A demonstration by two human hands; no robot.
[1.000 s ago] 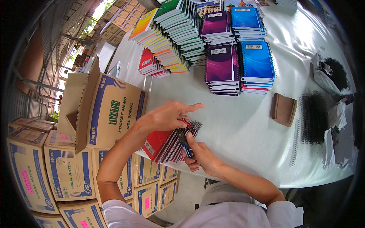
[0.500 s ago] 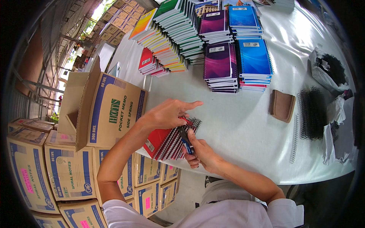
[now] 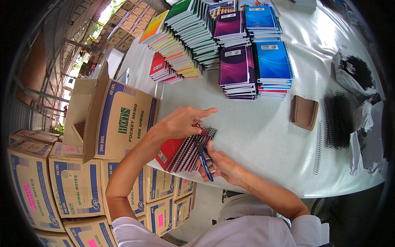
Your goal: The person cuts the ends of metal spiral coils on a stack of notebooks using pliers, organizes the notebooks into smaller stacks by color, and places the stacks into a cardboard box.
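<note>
A stack of red spiral notebooks (image 3: pixel 169 149) lies fanned at the near table edge, black wire coils sticking out past their far ends. My left hand (image 3: pixel 177 122) is over the far end of the stack, thumb and lower fingers closed at the top notebook's coil, index finger stretched out to the right. In my right hand (image 3: pixel 225 167) is a pair of blue-handled pliers (image 3: pixel 203 156), its handles spread apart. The jaws are up against the coil end beside my left fingertips; the exact contact is too small to make out.
An open carton (image 3: pixel 127 119) stands left of the notebooks, above stacked cartons (image 3: pixel 76 185). Purple notebooks (image 3: pixel 236 68), blue notebooks (image 3: pixel 273 61) and green notebooks (image 3: pixel 193 31) are piled at the back. Rightward lie a brown pad (image 3: pixel 305 113), loose black coils (image 3: pixel 337 119) and a bag of coils (image 3: pixel 358 74).
The pliers' handles have spread apart, and my right fingers have loosened around them. My left hand has barely moved and stays at the coil end.
</note>
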